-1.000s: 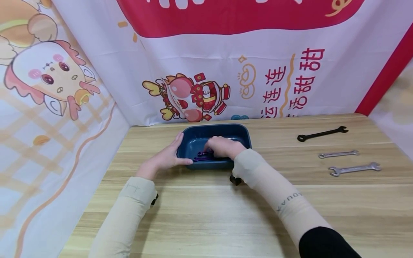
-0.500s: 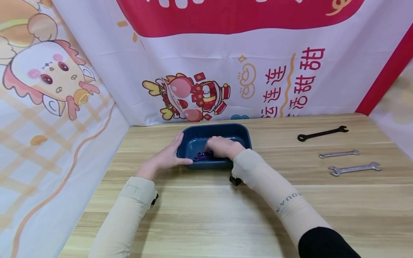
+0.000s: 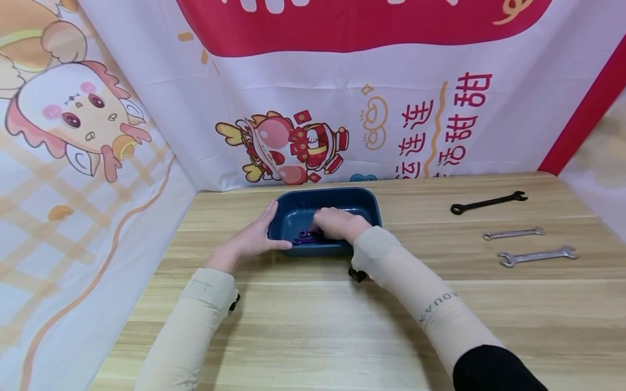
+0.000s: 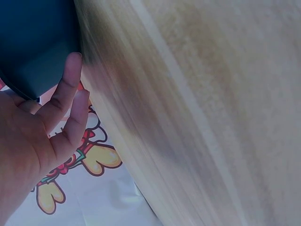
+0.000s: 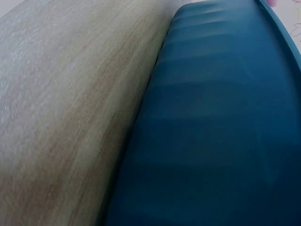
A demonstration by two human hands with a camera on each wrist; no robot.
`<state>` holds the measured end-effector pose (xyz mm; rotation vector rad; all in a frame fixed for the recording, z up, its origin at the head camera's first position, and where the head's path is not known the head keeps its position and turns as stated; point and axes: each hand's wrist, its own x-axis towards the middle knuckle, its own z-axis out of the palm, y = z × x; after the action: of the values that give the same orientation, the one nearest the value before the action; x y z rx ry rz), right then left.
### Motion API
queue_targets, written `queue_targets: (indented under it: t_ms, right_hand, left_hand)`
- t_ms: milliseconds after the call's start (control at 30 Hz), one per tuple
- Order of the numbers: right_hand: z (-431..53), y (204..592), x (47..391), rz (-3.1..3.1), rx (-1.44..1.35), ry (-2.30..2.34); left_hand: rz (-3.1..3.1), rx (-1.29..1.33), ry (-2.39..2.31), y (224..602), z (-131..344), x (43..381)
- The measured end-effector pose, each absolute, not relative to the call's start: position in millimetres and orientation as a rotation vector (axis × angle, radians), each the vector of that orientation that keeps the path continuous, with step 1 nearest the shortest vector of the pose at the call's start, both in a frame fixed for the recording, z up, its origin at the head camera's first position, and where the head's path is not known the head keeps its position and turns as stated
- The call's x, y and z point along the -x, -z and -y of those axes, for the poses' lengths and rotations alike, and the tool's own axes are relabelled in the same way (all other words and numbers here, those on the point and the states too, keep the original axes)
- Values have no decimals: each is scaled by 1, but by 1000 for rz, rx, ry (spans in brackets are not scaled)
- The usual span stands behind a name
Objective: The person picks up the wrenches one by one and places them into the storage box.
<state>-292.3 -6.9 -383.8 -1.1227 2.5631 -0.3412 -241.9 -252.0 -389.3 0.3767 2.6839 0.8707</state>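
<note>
Near the back of the table stands a dark blue plastic bin (image 3: 293, 217). My left hand (image 3: 250, 237) holds its left end, thumb along the near rim and fingers at the side wall; the left wrist view shows two bent fingers (image 4: 70, 77) beside the wall. My right hand (image 3: 337, 222) reaches down inside, bent at the knuckles. Small purple wrenches (image 3: 305, 240) lie on the bin's floor by its fingertips, partly covered by the hand. I cannot tell whether the fingers pinch one. In the right wrist view the bin's outer wall (image 5: 202, 117) hides that hand.
On the right of the wooden table (image 3: 303, 326) lie a black combination wrench (image 3: 489, 202), a small silver combination wrench (image 3: 513, 233) and a larger silver open-end wrench (image 3: 538, 256). Printed cloth (image 3: 313, 70) hangs behind the table and another on the left.
The right hand's fingers shift very slightly among the purple wrenches in the bin, which move a little with them. The left hand and the bin stay in place.
</note>
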Motion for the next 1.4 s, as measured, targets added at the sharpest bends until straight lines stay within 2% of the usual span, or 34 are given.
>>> queue_targets:
  t_ms: [633,1400]
  right_hand:
    - [0,390,297,-2526,1166,338]
    - [-13,369,300,-2485,1182,466]
  left_hand:
    - [-2684,-377,-874,392,251,239]
    - [-2687,-368,-875,388,251,240]
